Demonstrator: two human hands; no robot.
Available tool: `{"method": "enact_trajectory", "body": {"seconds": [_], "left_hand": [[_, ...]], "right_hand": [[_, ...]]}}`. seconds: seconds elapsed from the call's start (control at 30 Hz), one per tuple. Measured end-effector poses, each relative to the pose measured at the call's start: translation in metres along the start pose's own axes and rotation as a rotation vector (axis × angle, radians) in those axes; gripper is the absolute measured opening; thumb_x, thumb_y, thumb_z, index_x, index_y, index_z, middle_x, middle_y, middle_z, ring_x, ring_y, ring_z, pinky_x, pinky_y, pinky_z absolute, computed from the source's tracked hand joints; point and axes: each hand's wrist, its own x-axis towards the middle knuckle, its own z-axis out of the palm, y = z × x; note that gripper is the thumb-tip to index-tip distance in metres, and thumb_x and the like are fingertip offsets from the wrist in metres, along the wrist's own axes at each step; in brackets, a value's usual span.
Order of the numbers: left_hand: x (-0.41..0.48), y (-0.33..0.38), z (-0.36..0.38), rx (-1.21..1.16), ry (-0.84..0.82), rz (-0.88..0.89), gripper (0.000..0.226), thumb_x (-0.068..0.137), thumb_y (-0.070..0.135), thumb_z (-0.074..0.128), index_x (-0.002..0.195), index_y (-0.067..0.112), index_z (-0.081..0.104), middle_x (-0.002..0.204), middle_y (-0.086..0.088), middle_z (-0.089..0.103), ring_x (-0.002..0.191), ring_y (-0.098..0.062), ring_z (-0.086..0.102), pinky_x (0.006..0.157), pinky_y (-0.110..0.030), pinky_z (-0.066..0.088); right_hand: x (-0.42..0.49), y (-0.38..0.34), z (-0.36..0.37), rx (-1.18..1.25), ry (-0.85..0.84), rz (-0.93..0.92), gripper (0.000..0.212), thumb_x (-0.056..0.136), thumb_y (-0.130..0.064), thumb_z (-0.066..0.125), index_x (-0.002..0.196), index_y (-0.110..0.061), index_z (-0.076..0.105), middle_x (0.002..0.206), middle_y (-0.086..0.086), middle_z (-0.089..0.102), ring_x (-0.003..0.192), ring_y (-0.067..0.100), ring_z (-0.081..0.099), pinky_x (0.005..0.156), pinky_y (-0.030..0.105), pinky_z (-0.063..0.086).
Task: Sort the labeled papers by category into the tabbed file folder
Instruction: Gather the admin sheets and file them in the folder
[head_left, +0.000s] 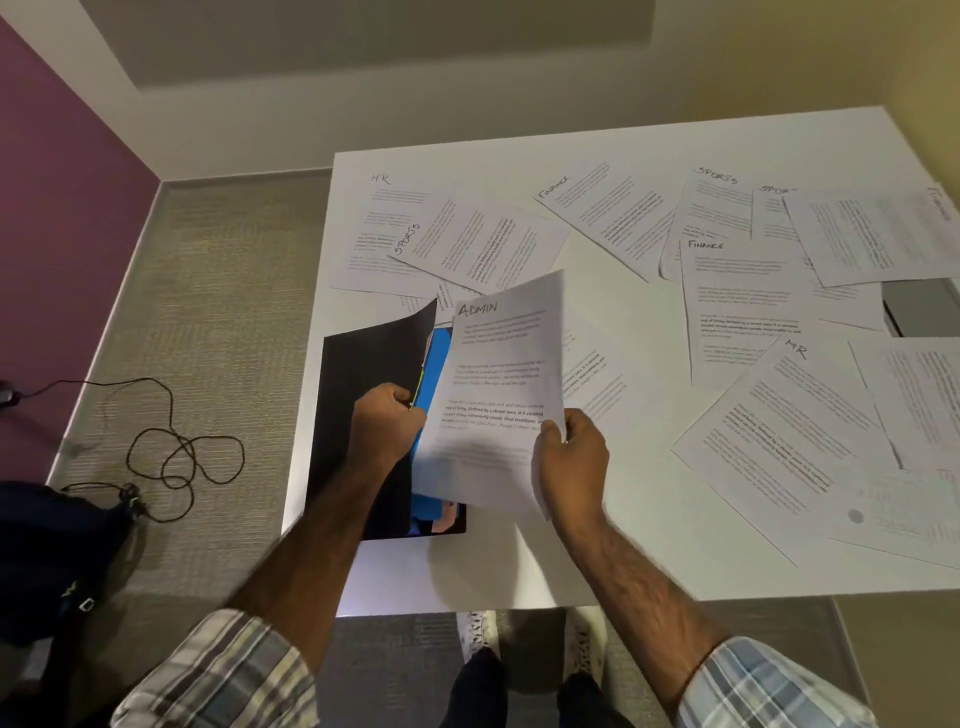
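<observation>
Left hand: the left hand (387, 423) is curled closed around the coloured dividers (435, 374) of the file folder (358, 395), fingers bent over their edge, wrist straight and forearm coming up from the lower left in a rolled plaid sleeve (228, 670)
Right hand: the right hand (571, 457) pinches the lower right edge of the ADMIN paper (498, 395), thumb on the front side and the fingers behind the sheet; forearm rises from the lower right
ADMIN paper: held upright between the two hands, a little tilted, its left edge just beside the left hand and over the open folder; it is not yet inside any section that I can tell
File folder: lies on the table (623, 545) under and beyond the left hand, the black cover (384, 332) lifted open to the left, a blue divider and a pink one showing
Other papers: spread flat on the table beyond and to the right of the hands; a SPORTS sheet (478, 244) and an HR sheet (379, 228) beyond the left hand, a FINANCE sheet (608, 213) beyond the right hand, another FINANCE sheet (743, 306) and a second HR sheet (789, 431) to the right of the right hand
Floor: a black cable (182, 457) is coiled on the carpet to the left of the left arm
</observation>
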Motion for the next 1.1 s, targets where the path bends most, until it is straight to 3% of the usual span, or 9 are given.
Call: {"method": "enact_trajectory", "body": {"seconds": [0.17,0.3,0.4,0.5,0.63,0.7,0.83,0.9,1.1], "left_hand": [[-0.002,0.005,-0.001,-0.032,-0.014,-0.031,0.020,0.088,0.010,0.073,0.105,0.001,0.065,0.107,-0.014,0.069,0.087,-0.019,0.062,0.059,-0.015,0.043],[-0.002,0.009,-0.002,-0.041,-0.058,-0.067,0.019,0.089,0.012,0.072,0.105,0.005,0.063,0.109,-0.013,0.070,0.087,-0.017,0.062,0.055,-0.012,0.040],[-0.004,0.012,-0.003,-0.018,-0.081,-0.067,0.018,0.090,0.014,0.072,0.103,0.008,0.062,0.110,-0.012,0.069,0.087,-0.017,0.062,0.055,-0.013,0.042],[-0.004,0.013,0.000,-0.009,-0.087,-0.059,0.019,0.090,0.016,0.073,0.099,0.012,0.057,0.113,-0.013,0.068,0.088,-0.017,0.062,0.058,-0.015,0.048],[-0.002,0.017,0.006,0.032,-0.092,-0.063,0.023,0.090,0.016,0.073,0.103,0.013,0.054,0.120,-0.013,0.066,0.096,-0.025,0.066,0.073,-0.028,0.057],[0.001,0.019,0.008,0.045,-0.081,-0.082,0.026,0.089,0.013,0.073,0.109,0.010,0.058,0.119,-0.013,0.066,0.095,-0.023,0.063,0.080,-0.030,0.058],[0.006,0.021,0.011,0.027,-0.076,-0.095,0.026,0.087,0.011,0.074,0.106,0.013,0.056,0.114,-0.008,0.063,0.091,-0.019,0.058,0.066,-0.019,0.050],[0.006,0.022,0.011,0.016,-0.076,-0.091,0.027,0.088,0.012,0.074,0.105,0.015,0.053,0.109,-0.005,0.061,0.090,-0.017,0.057,0.066,-0.019,0.048],[0.007,0.019,0.016,0.016,-0.041,-0.044,0.031,0.088,0.010,0.071,0.117,0.008,0.061,0.109,-0.008,0.064,0.089,-0.013,0.055,0.059,-0.009,0.038]], "right_hand": [[-0.008,0.004,0.016,-0.112,-0.092,0.006,0.016,0.102,-0.018,0.049,0.106,-0.014,0.064,0.092,-0.007,0.065,0.076,0.005,0.060,0.050,0.008,0.037],[-0.005,0.000,0.028,-0.197,-0.174,0.017,0.019,0.102,-0.021,0.048,0.110,-0.011,0.064,0.098,-0.003,0.063,0.073,-0.002,0.052,0.052,0.011,0.033],[0.000,-0.002,0.042,-0.218,-0.229,0.037,0.015,0.102,-0.024,0.049,0.101,-0.015,0.061,0.095,-0.001,0.063,0.073,0.002,0.056,0.052,0.016,0.036],[0.004,-0.002,0.062,-0.233,-0.287,0.093,0.015,0.101,-0.031,0.052,0.106,-0.019,0.059,0.100,-0.003,0.064,0.075,0.009,0.062,0.052,0.017,0.040],[0.004,0.000,0.089,-0.231,-0.350,0.112,0.023,0.102,-0.022,0.052,0.122,-0.013,0.061,0.121,0.005,0.066,0.099,0.021,0.064,0.076,0.024,0.048],[0.003,0.000,0.100,-0.291,-0.408,0.136,0.021,0.104,-0.024,0.051,0.119,-0.012,0.059,0.122,0.007,0.065,0.103,0.022,0.062,0.081,0.027,0.047],[0.002,0.004,0.107,-0.326,-0.393,0.138,0.010,0.107,-0.028,0.045,0.107,-0.019,0.049,0.120,0.004,0.063,0.095,0.016,0.057,0.078,0.025,0.044],[0.004,0.005,0.106,-0.376,-0.365,0.107,0.009,0.107,-0.026,0.046,0.107,-0.019,0.050,0.121,0.003,0.064,0.092,0.014,0.055,0.078,0.024,0.044],[0.009,0.000,0.113,-0.446,-0.416,0.057,0.029,0.103,-0.027,0.056,0.125,-0.009,0.062,0.121,0.007,0.069,0.098,0.019,0.063,0.091,0.024,0.048]]}}
